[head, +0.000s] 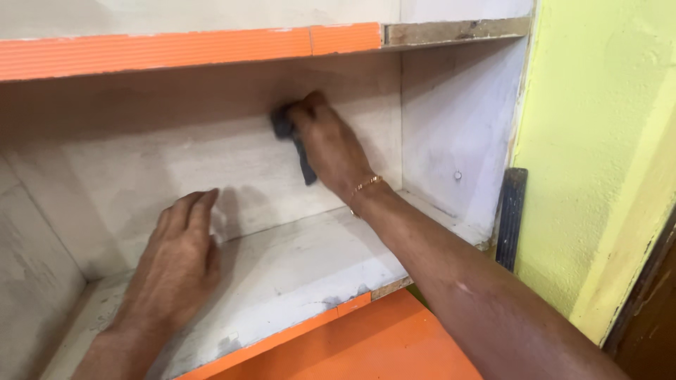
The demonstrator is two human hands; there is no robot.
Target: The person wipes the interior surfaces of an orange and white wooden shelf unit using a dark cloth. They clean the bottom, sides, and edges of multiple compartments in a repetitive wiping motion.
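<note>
Right hand [329,144] clamps dark sanding pad [294,144] flat against shelf back panel [176,169], abrading it. Left hand [179,260] splayed, empty, braced below panel.

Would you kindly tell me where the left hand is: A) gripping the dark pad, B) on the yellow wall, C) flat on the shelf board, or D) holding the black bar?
C: the left hand lies open on the shelf board, while the right hand presses the dark pad to the back panel.

right hand [331,144] presses cloth [292,141] on back panel [176,162], left hand [176,264] on shelf [296,274].
</note>
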